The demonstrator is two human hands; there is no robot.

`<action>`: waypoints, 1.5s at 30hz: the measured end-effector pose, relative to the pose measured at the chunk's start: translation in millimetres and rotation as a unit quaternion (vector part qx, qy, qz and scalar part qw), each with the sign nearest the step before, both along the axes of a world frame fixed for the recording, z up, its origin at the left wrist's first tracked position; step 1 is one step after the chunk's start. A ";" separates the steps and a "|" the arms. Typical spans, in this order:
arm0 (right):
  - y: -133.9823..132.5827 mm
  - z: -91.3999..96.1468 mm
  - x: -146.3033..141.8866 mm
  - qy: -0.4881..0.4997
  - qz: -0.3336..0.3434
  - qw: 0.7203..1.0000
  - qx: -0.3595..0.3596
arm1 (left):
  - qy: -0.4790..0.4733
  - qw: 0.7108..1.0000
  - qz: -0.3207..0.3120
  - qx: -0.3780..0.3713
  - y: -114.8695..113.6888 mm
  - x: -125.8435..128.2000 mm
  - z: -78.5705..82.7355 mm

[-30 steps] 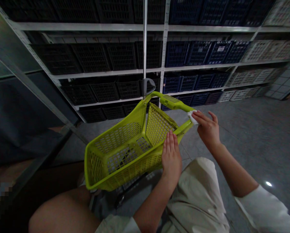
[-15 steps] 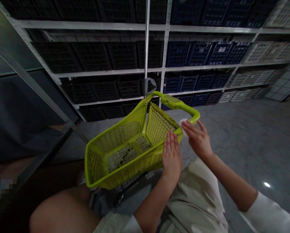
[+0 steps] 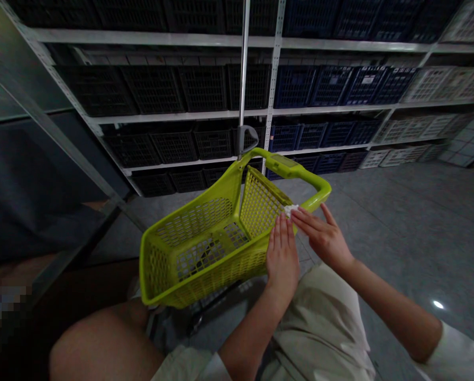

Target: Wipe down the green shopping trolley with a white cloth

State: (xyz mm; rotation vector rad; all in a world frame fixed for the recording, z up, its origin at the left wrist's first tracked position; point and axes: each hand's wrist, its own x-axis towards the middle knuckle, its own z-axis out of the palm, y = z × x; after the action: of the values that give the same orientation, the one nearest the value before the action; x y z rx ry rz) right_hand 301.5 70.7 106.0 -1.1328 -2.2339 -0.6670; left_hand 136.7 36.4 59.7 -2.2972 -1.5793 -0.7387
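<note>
A lime-green plastic shopping cart [image 3: 205, 288] stands before my knees, its basket open at the top. My left hand [image 3: 282, 251] lies on the near rim by the handle end, fingers stretched out and side by side. Under the fingertips of my right hand [image 3: 326, 235] is a crumpled white tissue [image 3: 291, 209], pressed against the rim where it meets the handle [image 3: 316, 198]. The fingers of that hand reach left, almost meeting those of my left hand. A grey grip on a metal pole [image 3: 247, 140] rises at the cart's far corner.
Behind the cart, white metal shelving [image 3: 173, 116] carries rows of black crates [image 3: 153, 90], blue crates [image 3: 332, 87] and white crates [image 3: 429, 84]. A slanting metal bar [image 3: 70, 129] and dark fabric [image 3: 30, 180] are on the left. Grey floor [image 3: 399, 222] extends to the right.
My right hand has slid the white tissue left and slightly down, from the handle's end to the rim near my left fingertips. My left hand stays on the rim.
</note>
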 end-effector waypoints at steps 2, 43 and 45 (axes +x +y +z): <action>6.4 5.1 12.1 0.033 -0.036 0.999 0.023 | 0.002 1.000 -0.007 -0.002 0.4 -0.1 -0.5; 12.4 3.7 5.3 0.058 -0.047 0.996 0.047 | -0.014 1.000 0.003 0.002 -2.0 2.9 -0.1; 4.7 -1.5 -6.3 0.014 0.024 1.000 0.009 | -0.007 1.000 0.002 -0.002 -2.0 2.8 0.2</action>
State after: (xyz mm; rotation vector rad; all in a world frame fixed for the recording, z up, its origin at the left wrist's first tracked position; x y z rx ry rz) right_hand 295.1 75.4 104.5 -1.0706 -2.2205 -0.6455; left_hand 139.5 34.5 59.9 -2.2957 -1.5915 -0.7542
